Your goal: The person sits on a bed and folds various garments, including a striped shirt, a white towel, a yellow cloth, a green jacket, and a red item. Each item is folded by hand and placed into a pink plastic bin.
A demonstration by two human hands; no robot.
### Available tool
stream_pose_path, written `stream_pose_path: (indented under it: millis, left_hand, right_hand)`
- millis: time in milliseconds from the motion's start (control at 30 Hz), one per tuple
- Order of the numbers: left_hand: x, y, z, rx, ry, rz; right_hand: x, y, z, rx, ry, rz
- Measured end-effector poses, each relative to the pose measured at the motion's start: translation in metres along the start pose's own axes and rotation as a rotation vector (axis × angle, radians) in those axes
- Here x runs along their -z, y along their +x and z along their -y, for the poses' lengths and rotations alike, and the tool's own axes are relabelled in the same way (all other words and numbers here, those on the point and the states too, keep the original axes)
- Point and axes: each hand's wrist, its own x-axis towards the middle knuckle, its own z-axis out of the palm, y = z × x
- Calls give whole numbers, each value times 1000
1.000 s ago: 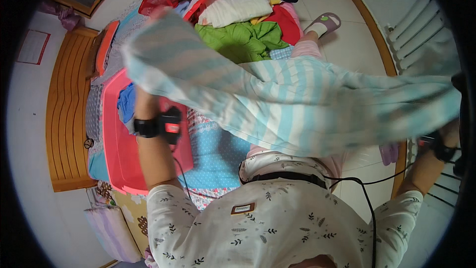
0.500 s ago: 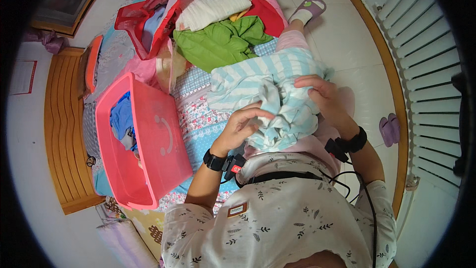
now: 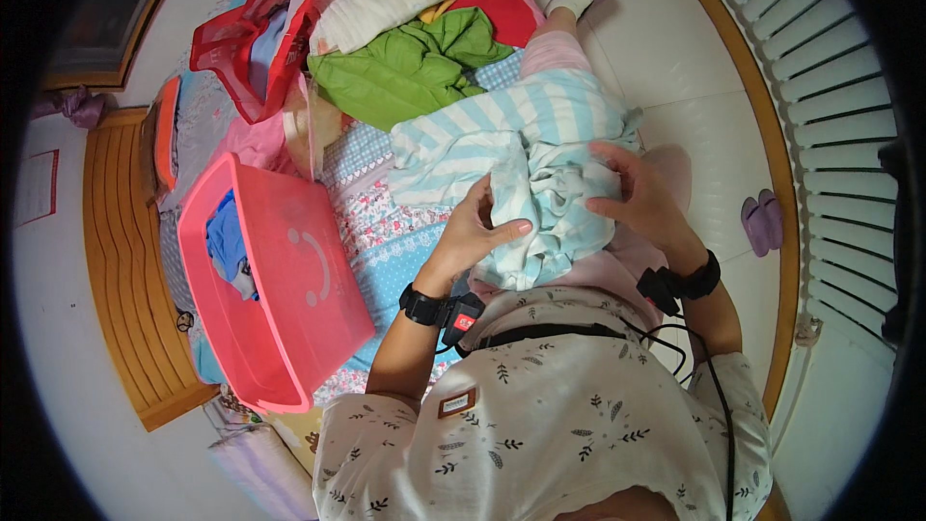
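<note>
A light-blue-and-white striped cloth garment lies bunched across my lap, its flatter part spread over my outstretched leg. My left hand is at the bundle's left side, thumb laid over the fabric and fingers along its edge, with cloth in between. On the opposite side, my right hand curls round a gathered fold, fingers above and thumb below. Parts of both hands' grips are hidden by the folds, and the garment's kind is unclear.
A pink plastic bin holding blue clothing stands tilted on the bed at my left. Farther off are a red mesh bag, a green garment and a white folded cloth. Purple slippers lie near the radiator.
My left hand has turned, its fingers moving to the cloth's left edge with the thumb now over it. My right thumb has come into view on the bundle. The whole view has shifted slightly.
</note>
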Motion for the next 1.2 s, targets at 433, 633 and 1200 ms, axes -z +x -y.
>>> stream_pose_path:
  millis: [433,633,1200]
  left_hand:
    - [2,-12,-48,-106,-324,-90]
    - [-3,-14,-57,-286,-224,-141]
    - [-14,-18,-62,-341,-176,-73]
  right_hand:
    - [2,-11,22,208,322,176]
    - [-1,-12,34,255,144,121]
    - [-20,0,87,854,-551,-40]
